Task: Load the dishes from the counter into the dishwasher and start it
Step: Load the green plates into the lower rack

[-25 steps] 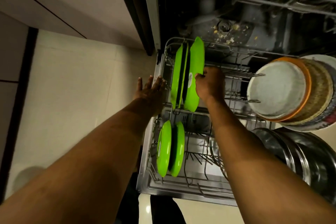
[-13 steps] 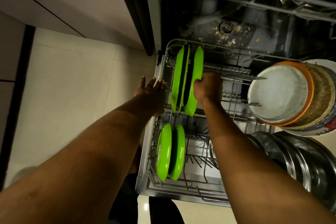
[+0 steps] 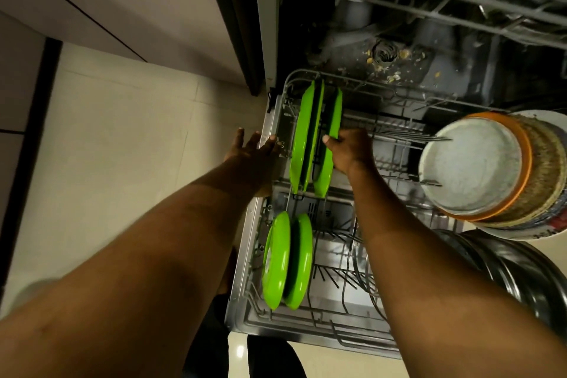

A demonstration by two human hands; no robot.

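Dishwasher (image 3: pixel 429 70) stands open across twelve to two o'clock, its bottom rack (image 3: pixel 276 321) drawn out toward the person from the centre to six o'clock. A stack of dirty plates (image 3: pixel 472 166) waits at three o'clock, with nested steel bowls (image 3: pixel 521 279) just below it at four; whether they sit on the counter cannot be told from this angle. Two green plates (image 3: pixel 276 261) stand on edge at the rack's near left, at about six o'clock. A second pair stands farther in, at about twelve o'clock of the rack: one green plate (image 3: pixel 302 138) already slotted, and just beside it to the right the held plate (image 3: pixel 334 113).

The right hand (image 3: pixel 349 147) pinches that plate's rim, fingers curled over the edge and thumb on its left face. The left hand (image 3: pixel 251 153) rests on the rack's left rim at nine o'clock, fingers spread. Food crumbs (image 3: pixel 389 64) dot the tub floor at one o'clock.

A second ago the held plate rode higher and leaned away from its neighbour. It now sits lower between the prongs and runs parallel to the slotted plate, its top edge below the other's. The left hand has not shifted. That drop suggests the plate is all but seated and ready to be let go. With the stack and the bowls still outside the rack, most of the loading appears to remain, and the start comes after that.
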